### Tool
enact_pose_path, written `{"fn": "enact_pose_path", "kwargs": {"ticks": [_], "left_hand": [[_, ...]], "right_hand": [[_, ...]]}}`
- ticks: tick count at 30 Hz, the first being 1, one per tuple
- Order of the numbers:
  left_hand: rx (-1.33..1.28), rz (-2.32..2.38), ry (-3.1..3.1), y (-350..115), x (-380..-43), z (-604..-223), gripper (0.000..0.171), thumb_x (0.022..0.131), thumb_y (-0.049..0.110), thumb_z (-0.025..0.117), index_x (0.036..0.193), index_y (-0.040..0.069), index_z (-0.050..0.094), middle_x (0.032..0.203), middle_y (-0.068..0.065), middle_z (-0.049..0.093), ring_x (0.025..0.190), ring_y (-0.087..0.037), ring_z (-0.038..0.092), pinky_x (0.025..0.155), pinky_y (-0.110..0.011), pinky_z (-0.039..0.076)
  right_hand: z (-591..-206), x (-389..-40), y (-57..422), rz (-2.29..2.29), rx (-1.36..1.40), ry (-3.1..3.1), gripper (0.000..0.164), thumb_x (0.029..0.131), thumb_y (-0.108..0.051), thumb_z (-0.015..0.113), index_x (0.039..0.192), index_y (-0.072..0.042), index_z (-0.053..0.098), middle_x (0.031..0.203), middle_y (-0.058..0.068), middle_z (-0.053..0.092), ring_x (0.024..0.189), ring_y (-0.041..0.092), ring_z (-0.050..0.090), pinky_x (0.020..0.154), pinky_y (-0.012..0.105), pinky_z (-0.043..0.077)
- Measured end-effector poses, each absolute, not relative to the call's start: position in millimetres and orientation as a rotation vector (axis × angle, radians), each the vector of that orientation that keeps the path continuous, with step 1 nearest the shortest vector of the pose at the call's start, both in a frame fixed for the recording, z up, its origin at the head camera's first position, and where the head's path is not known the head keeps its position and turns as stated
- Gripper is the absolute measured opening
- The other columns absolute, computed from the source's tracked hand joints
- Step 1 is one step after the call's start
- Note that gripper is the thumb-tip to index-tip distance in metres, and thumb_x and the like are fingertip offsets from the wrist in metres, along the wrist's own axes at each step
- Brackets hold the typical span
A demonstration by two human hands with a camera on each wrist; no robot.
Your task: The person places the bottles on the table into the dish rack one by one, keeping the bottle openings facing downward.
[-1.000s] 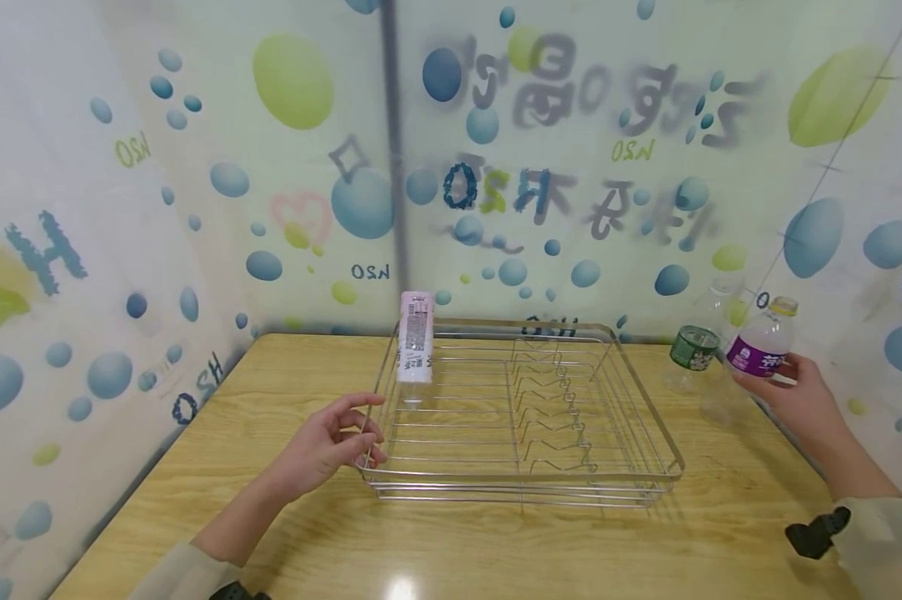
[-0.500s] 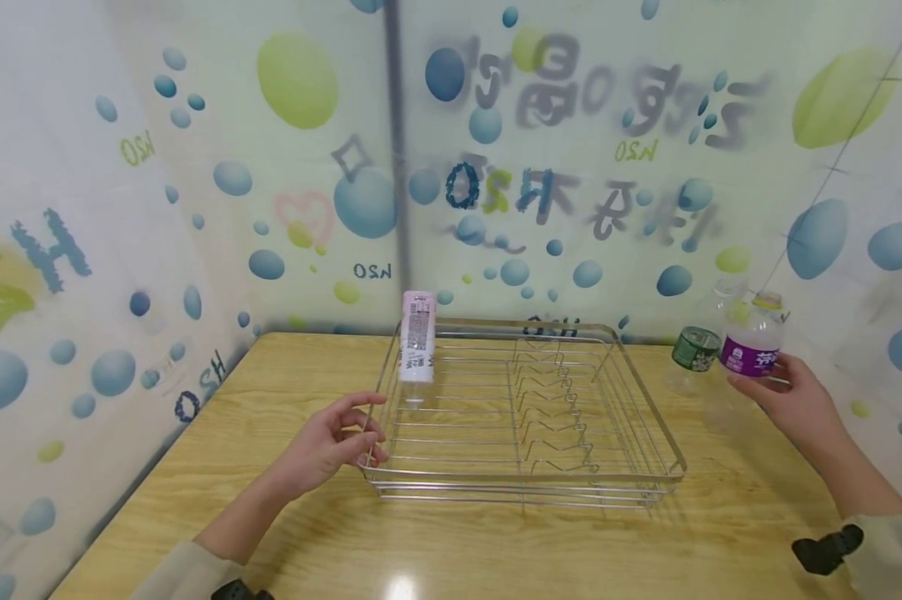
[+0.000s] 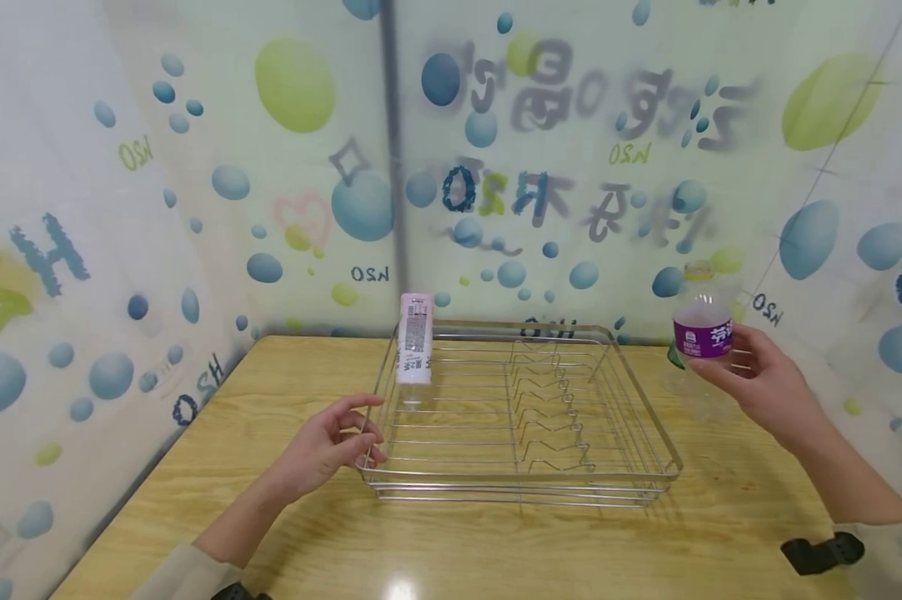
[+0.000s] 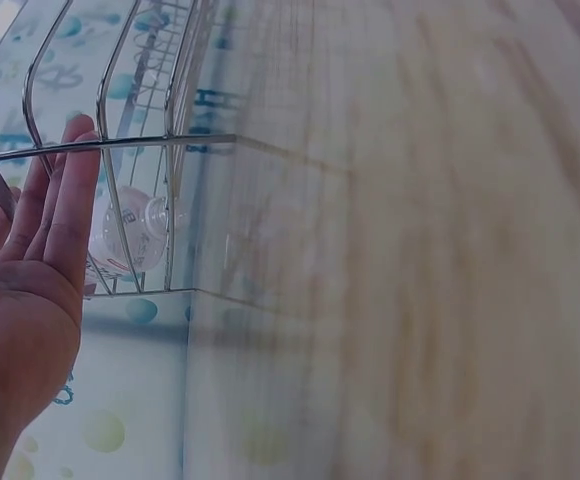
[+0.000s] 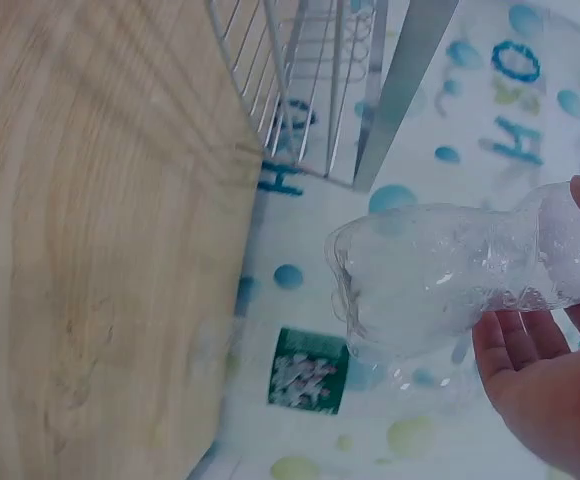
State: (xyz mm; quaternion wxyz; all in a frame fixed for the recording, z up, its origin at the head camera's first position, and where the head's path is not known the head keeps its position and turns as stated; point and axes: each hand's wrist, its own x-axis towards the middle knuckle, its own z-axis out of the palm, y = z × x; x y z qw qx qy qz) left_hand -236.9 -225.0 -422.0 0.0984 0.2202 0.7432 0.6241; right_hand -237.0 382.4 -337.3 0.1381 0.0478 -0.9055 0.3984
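My right hand grips a clear plastic bottle with a purple label and yellowish neck. In the right wrist view the bottle's base is raised above the table. Partly hidden behind it stands a clear bottle with a green label. My left hand rests at the front left corner of a wire dish rack. In the left wrist view its fingers lie fairly straight against the wires. Inside the rack, a pink-and-white labelled bottle is tipped neck down at the left.
The wooden table carries the rack and meets patterned curtain walls at the back and both sides. A row of bent wire dividers runs through the rack right of its middle.
My right hand has carried the purple-labelled bottle leftward and slightly up, so it now covers most of the green-labelled bottle. My left hand and the rack have stayed put.
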Motion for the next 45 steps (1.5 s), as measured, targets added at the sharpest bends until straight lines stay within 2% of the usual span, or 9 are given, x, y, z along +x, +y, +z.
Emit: {"fn": "enact_pose_path", "kwargs": {"ticks": [6,9,14,18,23,27,31,35,45], "left_hand": [[0.661,1.842,2.214,-225,-236,-423,0.061,0.111,0.011,0.065,0.163,-0.003,0.037,0.114,-0.014,0.069,0.099,-0.021,0.081,0.084,-0.036,0.068],[0.653,1.82,2.25,-224,-235,-423,0.06,0.112,0.014,0.065,0.163,-0.001,0.038,0.121,-0.023,0.067,0.101,-0.021,0.08,0.085,-0.035,0.068],[0.591,1.779,2.38,-221,-229,-419,0.055,0.112,0.02,0.066,0.161,0.005,0.047,0.143,-0.031,0.059,0.115,-0.026,0.075,0.088,-0.032,0.066],[0.527,1.728,2.551,-219,-226,-413,0.054,0.11,0.024,0.069,0.159,0.008,0.053,0.158,-0.023,0.055,0.136,-0.037,0.066,0.1,-0.025,0.06],[0.567,1.709,2.713,-216,-228,-403,0.05,0.109,0.022,0.071,0.155,0.006,0.057,0.158,-0.018,0.054,0.147,-0.043,0.055,0.11,-0.025,0.055],[0.64,1.738,2.754,-210,-230,-387,0.049,0.108,0.019,0.072,0.153,0.005,0.058,0.156,-0.015,0.056,0.147,-0.042,0.054,0.113,-0.028,0.055],[0.741,1.733,2.767,-198,-234,-371,0.05,0.105,0.016,0.076,0.152,0.006,0.06,0.153,-0.013,0.058,0.146,-0.038,0.056,0.116,-0.045,0.056],[0.829,1.711,2.721,-182,-235,-359,0.054,0.102,0.015,0.079,0.153,0.012,0.06,0.153,-0.011,0.056,0.146,-0.036,0.057,0.115,-0.054,0.056],[1.04,1.569,2.637,-137,-234,-337,0.061,0.099,0.018,0.083,0.154,0.017,0.059,0.155,-0.006,0.059,0.14,-0.028,0.062,0.114,-0.051,0.057]], "right_hand": [[-323,-230,355,1.096,0.27,-2.582,0.076,0.105,-0.028,0.077,0.167,-0.007,0.039,0.131,-0.019,0.055,0.106,-0.011,0.055,0.08,0.008,0.052],[-317,-228,342,1.074,0.297,-2.579,0.075,0.104,-0.028,0.079,0.167,-0.01,0.042,0.138,-0.012,0.057,0.11,-0.009,0.054,0.083,0.006,0.049],[-309,-226,320,1.042,0.375,-2.582,0.076,0.102,-0.028,0.081,0.165,-0.01,0.045,0.149,0.013,0.057,0.117,0.002,0.052,0.09,0.005,0.043],[-305,-224,302,1.011,0.471,-2.562,0.075,0.1,-0.025,0.084,0.164,-0.011,0.048,0.149,0.015,0.057,0.121,0.007,0.048,0.096,0.009,0.042],[-304,-220,284,0.946,0.567,-2.57,0.074,0.098,-0.022,0.086,0.162,-0.012,0.051,0.145,0.013,0.057,0.124,0.017,0.05,0.098,0.012,0.043],[-307,-219,270,0.861,0.621,-2.616,0.072,0.095,-0.024,0.089,0.159,-0.014,0.056,0.139,0.011,0.058,0.124,0.025,0.053,0.101,0.027,0.05],[-311,-217,257,0.804,0.655,-2.665,0.071,0.093,-0.025,0.09,0.157,-0.02,0.058,0.137,0.011,0.058,0.124,0.03,0.054,0.096,0.053,0.056],[-314,-216,247,0.774,0.675,-2.708,0.073,0.092,-0.024,0.091,0.157,-0.023,0.057,0.144,0.013,0.058,0.132,0.039,0.056,0.1,0.07,0.058],[-318,-212,224,0.652,0.79,-2.705,0.072,0.091,-0.02,0.092,0.155,-0.019,0.06,0.143,0.012,0.06,0.134,0.037,0.054,0.104,0.066,0.058]]}}
